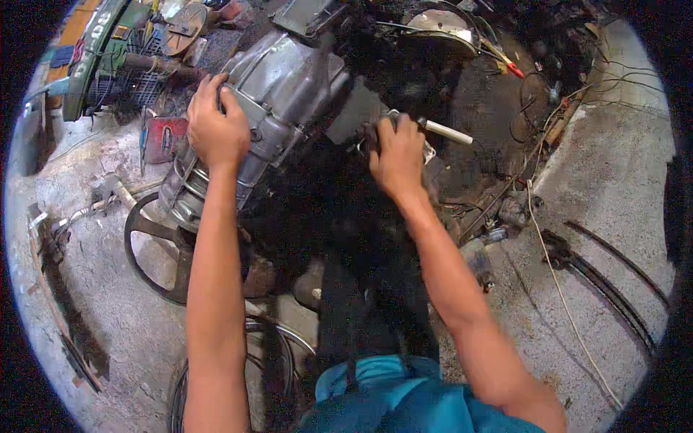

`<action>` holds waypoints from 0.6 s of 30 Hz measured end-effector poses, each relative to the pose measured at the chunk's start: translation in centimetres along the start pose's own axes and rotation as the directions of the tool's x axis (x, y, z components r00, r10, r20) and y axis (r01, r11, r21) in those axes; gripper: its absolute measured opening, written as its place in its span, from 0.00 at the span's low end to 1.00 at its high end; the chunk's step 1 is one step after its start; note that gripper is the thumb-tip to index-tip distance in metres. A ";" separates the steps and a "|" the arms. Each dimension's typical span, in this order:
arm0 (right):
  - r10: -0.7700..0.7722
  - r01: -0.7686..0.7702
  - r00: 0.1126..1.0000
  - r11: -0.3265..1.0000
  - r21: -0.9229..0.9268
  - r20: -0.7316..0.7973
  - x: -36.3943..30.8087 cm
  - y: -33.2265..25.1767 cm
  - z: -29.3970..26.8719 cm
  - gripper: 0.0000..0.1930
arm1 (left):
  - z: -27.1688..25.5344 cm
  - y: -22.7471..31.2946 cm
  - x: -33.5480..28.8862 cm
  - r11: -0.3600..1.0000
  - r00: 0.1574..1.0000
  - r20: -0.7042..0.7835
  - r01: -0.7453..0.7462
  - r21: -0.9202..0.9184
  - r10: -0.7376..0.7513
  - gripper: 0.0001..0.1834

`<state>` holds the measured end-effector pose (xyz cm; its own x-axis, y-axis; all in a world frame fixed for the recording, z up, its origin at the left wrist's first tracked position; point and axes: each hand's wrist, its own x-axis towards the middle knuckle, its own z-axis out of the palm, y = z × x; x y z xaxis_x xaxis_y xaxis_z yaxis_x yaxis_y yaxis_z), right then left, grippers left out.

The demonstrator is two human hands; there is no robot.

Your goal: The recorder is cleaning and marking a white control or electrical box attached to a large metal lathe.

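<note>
A large silver metal casing (267,90), shaped like a gearbox housing, lies at a slant left of centre. My left hand (219,130) is closed over its left edge, with the fingers curled and the thumb against the metal. To the right of the casing, my right hand (399,155) is closed over a dark, greasy part (369,137). The fingers and back of that hand cover most of the part, so its exact kind does not show. Just beyond the right hand, a pale rod like a handle (449,132) sticks out to the right.
A red container (164,140) stands left of the casing. A dark steering-wheel-like ring (130,238) lies nearer me. At right are a thin pale cord (556,274) and dark ribbed strips (603,285) on the concrete. A round metal pan (440,27) sits far back.
</note>
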<state>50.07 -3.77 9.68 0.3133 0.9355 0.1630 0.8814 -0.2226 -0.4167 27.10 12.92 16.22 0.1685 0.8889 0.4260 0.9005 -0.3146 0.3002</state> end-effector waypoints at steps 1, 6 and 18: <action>-0.007 0.004 0.999 0.997 0.072 0.038 -2.4 -0.1 -0.4 0.23 | 0.0 -0.1 0.1 1.000 1.000 -0.002 -0.008 0.008 0.008 0.16; 0.169 -0.231 0.966 0.907 0.353 0.198 -11.1 2.6 -3.8 0.23 | -0.2 0.5 0.2 1.000 1.000 0.008 -0.003 0.002 0.003 0.17; 0.591 -0.706 0.308 -0.384 0.595 0.746 -14.6 12.0 0.0 0.25 | -0.2 0.6 0.4 0.999 0.998 0.051 0.041 -0.035 -0.039 0.17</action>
<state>56.08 -20.09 2.31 0.3539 0.3606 -0.8630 -0.7697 -0.4118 -0.4878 27.69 13.06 16.73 0.1536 0.9162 0.3701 0.8920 -0.2897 0.3469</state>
